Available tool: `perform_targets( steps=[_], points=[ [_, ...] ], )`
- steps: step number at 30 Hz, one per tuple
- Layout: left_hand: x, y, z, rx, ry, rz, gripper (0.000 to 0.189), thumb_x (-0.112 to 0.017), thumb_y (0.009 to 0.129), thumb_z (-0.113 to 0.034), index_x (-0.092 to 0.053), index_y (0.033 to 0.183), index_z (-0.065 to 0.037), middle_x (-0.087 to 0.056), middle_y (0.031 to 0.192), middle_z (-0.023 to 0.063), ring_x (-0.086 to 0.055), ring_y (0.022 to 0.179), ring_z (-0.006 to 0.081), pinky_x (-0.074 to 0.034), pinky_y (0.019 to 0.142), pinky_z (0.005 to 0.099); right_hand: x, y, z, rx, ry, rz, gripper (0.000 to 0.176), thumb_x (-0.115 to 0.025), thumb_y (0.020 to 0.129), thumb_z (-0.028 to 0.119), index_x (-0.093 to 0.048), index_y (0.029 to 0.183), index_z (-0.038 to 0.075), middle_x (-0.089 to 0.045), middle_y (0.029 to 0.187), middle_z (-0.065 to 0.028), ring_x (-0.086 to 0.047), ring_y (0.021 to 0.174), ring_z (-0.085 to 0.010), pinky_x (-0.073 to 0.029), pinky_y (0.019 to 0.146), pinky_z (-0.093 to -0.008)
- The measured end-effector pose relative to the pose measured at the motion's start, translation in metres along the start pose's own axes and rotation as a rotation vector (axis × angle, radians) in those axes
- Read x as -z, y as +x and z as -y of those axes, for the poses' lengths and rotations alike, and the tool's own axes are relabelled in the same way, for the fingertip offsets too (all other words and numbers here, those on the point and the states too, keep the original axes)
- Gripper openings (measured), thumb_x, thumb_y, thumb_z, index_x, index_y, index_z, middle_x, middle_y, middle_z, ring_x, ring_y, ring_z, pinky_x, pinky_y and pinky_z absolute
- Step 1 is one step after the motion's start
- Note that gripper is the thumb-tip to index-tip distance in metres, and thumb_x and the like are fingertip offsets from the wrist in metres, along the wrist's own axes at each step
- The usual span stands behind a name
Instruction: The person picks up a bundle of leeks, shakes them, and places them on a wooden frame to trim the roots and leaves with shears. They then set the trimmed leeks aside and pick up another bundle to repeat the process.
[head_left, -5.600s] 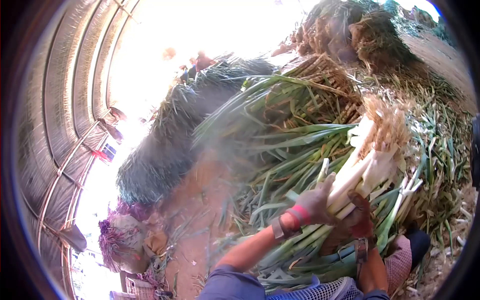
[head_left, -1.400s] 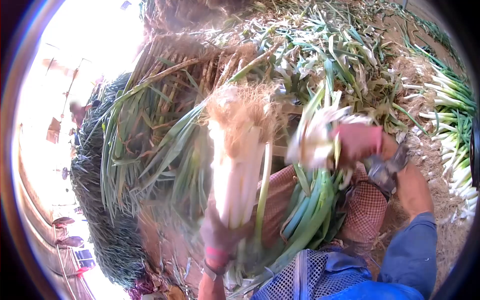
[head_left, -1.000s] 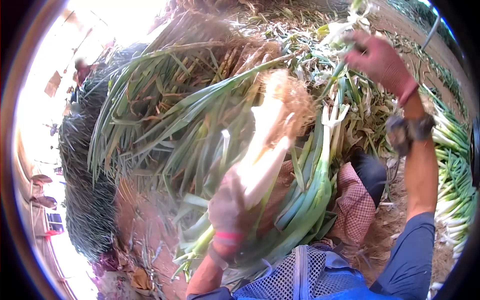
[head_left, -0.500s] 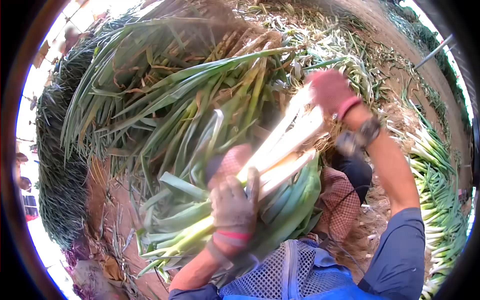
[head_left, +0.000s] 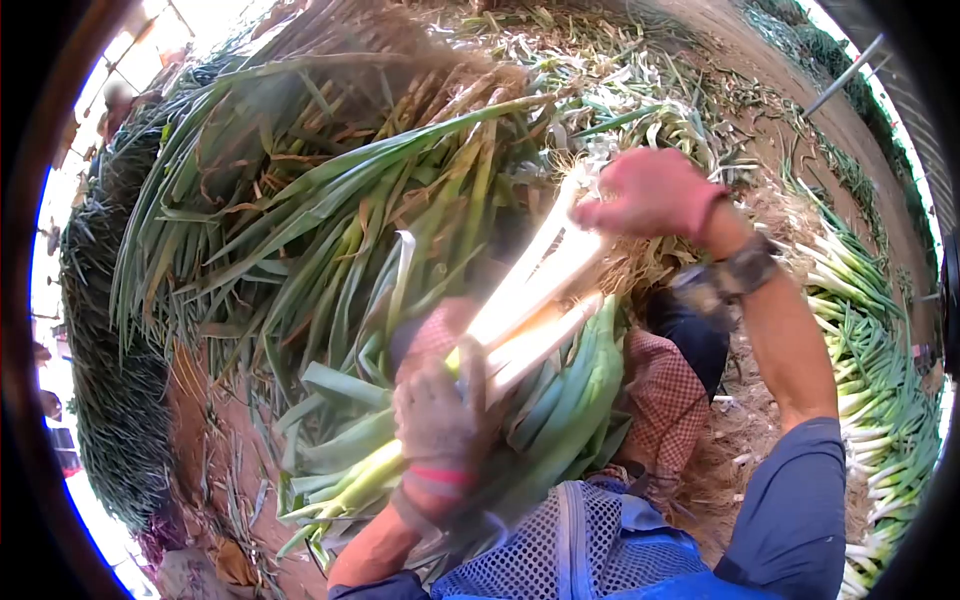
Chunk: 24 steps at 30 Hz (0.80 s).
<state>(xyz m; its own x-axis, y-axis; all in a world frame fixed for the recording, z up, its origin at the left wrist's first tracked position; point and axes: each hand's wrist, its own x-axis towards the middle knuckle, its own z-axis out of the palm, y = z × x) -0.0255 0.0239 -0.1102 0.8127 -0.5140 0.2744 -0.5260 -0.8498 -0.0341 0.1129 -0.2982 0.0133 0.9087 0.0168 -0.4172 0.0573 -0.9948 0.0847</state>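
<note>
While you look down through the head camera, your left hand, in a grey glove, has its fingers wrapped tight around a bunch of leeks, at the place where the white stalks turn green. The bunch lies slanted over your checked knee, with the leaves pointing down-left. Your right hand, in a pink glove, is closed on the root end of the same bunch. Behind it is a big leafy pile. A row of white-stalked leeks lies on the ground at your right.
</note>
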Motion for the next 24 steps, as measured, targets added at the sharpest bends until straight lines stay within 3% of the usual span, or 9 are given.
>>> perform_targets(
  steps=[5,8,9,12,14,19,21,23,24],
  points=[
    [0.003,-0.008,-0.003,0.006,0.005,0.042,0.069,-0.064,0.097,-0.036,-0.048,0.158,-0.007,-0.060,0.125,0.0236,-0.062,0.106,0.0395,-0.050,0.091,0.0552,-0.055,0.027,0.008,0.338,0.225,-0.159,0.044,-0.073,0.087,0.045,-0.074,0.079,0.001,-0.075,0.081,-0.0183,-0.074,0.079,-0.0353,-0.056,0.068,-0.0411],
    [0.001,-0.009,0.000,-0.010,0.002,0.045,0.067,-0.064,0.098,-0.035,-0.049,0.158,-0.008,-0.060,0.125,0.0235,-0.062,0.106,0.0396,-0.050,0.092,0.0549,-0.048,0.040,-0.046,-0.313,0.086,-0.282,0.021,-0.071,0.091,0.027,-0.071,0.079,0.010,-0.069,0.073,-0.0107,-0.072,0.072,-0.0211,-0.057,0.066,-0.0359],
    [-0.004,-0.009,0.004,-0.017,0.035,0.040,0.072,-0.068,0.095,-0.037,-0.048,0.158,-0.007,-0.060,0.125,0.0234,-0.062,0.106,0.0398,-0.050,0.093,0.0549,-0.060,0.046,-0.088,-0.414,-0.084,-0.512,0.020,-0.072,0.096,0.031,-0.070,0.084,0.014,-0.066,0.071,-0.0074,-0.070,0.071,-0.0152,-0.057,0.065,-0.0339],
    [0.001,-0.011,0.010,-0.015,0.003,0.059,0.084,-0.076,0.088,-0.042,-0.047,0.159,-0.007,-0.060,0.125,0.0232,-0.062,0.106,0.0402,-0.050,0.094,0.0548,-0.034,0.005,-0.158,-0.704,-0.152,-0.379,0.020,-0.069,0.100,0.030,-0.079,0.106,0.014,-0.079,0.096,-0.0133,-0.076,0.081,-0.0231,-0.059,0.076,-0.0398],
    [0.006,-0.005,0.011,-0.006,-0.065,0.067,0.091,-0.080,0.084,-0.044,-0.046,0.159,-0.006,-0.060,0.124,0.0232,-0.062,0.106,0.0404,-0.049,0.094,0.0548,-0.040,-0.014,-0.168,-0.603,0.029,-0.545,0.025,-0.068,0.101,0.034,-0.079,0.107,0.012,-0.078,0.110,-0.0171,-0.076,0.091,-0.0219,-0.058,0.082,-0.0400],
    [0.008,-0.002,0.010,-0.008,-0.108,0.083,0.104,-0.088,0.074,-0.045,-0.044,0.160,-0.005,-0.060,0.125,0.0246,-0.062,0.107,0.0414,-0.049,0.095,0.0548,-0.022,-0.007,-0.080,-0.106,0.562,-0.253,0.051,-0.068,0.099,0.039,-0.070,0.132,0.001,-0.074,0.119,-0.0223,-0.073,0.104,-0.0350,-0.056,0.099,-0.0430],
    [0.009,0.001,0.009,-0.015,-0.094,0.100,0.105,-0.088,0.074,-0.045,-0.044,0.160,-0.005,-0.060,0.125,0.0246,-0.062,0.107,0.0416,-0.049,0.095,0.0548,-0.060,0.028,-0.071,0.156,0.325,-0.550,0.041,-0.065,0.100,0.038,-0.071,0.122,0.003,-0.074,0.125,-0.0204,-0.073,0.112,-0.0342,-0.058,0.097,-0.0469],
    [0.010,0.004,0.008,-0.059,-0.058,-0.104,0.061,-0.070,0.091,-0.039,-0.059,0.141,-0.006,-0.059,0.106,0.0164,-0.059,0.088,0.0327,-0.048,0.076,0.0476,-0.048,0.036,-0.035,0.104,0.244,-0.407,0.034,-0.066,0.098,0.034,-0.074,0.114,0.005,-0.075,0.121,-0.0203,-0.074,0.112,-0.0355,-0.058,0.098,-0.0463],
    [0.011,0.002,0.009,-0.056,-0.055,-0.106,0.061,-0.070,0.091,-0.039,-0.059,0.141,-0.006,-0.059,0.106,0.0164,-0.059,0.088,0.0327,-0.048,0.076,0.0476,-0.046,0.040,-0.029,0.083,0.213,-0.344,0.032,-0.066,0.097,0.033,-0.075,0.111,0.006,-0.076,0.117,-0.0203,-0.075,0.109,-0.0358,-0.059,0.096,-0.0465]
  ],
)
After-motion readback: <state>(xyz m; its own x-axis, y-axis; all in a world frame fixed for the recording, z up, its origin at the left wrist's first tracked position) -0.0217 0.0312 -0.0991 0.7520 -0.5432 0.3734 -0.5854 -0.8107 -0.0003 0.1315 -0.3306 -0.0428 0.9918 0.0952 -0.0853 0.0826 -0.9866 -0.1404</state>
